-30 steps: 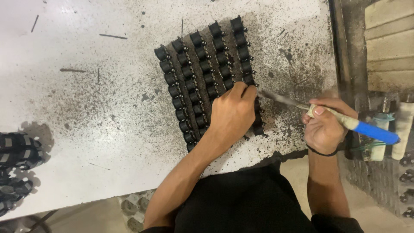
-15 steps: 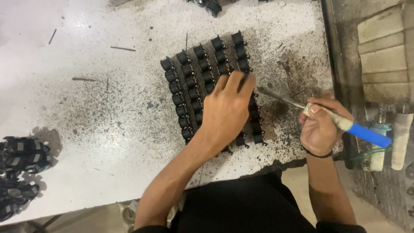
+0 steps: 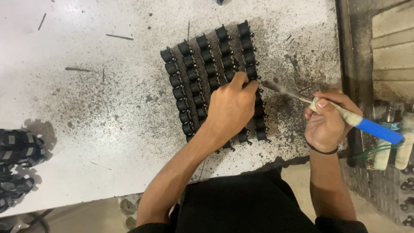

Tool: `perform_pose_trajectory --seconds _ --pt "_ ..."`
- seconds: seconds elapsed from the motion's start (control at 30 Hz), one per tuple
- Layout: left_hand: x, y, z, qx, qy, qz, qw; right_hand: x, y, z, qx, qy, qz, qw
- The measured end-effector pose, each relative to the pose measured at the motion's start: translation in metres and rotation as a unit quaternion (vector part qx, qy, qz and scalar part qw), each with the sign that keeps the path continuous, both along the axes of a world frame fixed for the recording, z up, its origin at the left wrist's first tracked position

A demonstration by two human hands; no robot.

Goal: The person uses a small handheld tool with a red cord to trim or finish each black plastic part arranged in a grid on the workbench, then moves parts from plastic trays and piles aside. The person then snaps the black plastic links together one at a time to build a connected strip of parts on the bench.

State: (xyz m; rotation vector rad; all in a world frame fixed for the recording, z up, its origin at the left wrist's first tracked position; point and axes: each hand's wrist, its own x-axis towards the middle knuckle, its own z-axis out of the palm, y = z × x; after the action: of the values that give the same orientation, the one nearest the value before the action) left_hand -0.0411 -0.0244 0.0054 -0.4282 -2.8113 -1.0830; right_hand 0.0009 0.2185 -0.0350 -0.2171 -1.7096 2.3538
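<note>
The left hand (image 3: 230, 108) lies curled over the block of black parts (image 3: 207, 73), fingertips pinching at its right edge, where the soldering iron (image 3: 336, 113), gripped firmly by the right hand (image 3: 325, 125), points leftward from the right.

You are looking down on a white worktable (image 3: 86, 112), its top scuffed and peppered with dark specks and soot-like smears, thickest toward the right. Beyond its right edge stands a grimy dark bench (image 3: 379, 51) with pale slats. Near you, below the table edge, shows dull tan floor (image 3: 297, 181).
</note>
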Motion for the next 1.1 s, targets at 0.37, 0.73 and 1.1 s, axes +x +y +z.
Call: perform_pose_trajectory --seconds 0.37,0.73,1.1 --pt "-0.001 0.004 -0.004 0.049 0.004 0.003 0.999 -0.004 -0.001 0.003 -0.021 -0.043 -0.014 0.999" --pt "-0.003 0.004 -0.011 0.035 0.017 0.01 0.999 -0.002 -0.003 0.005 0.024 0.012 0.019 0.999" --pt "-0.002 0.001 -0.005 0.077 0.004 0.017 0.997 -0.004 0.0 0.003 0.011 -0.007 0.006 1.0"
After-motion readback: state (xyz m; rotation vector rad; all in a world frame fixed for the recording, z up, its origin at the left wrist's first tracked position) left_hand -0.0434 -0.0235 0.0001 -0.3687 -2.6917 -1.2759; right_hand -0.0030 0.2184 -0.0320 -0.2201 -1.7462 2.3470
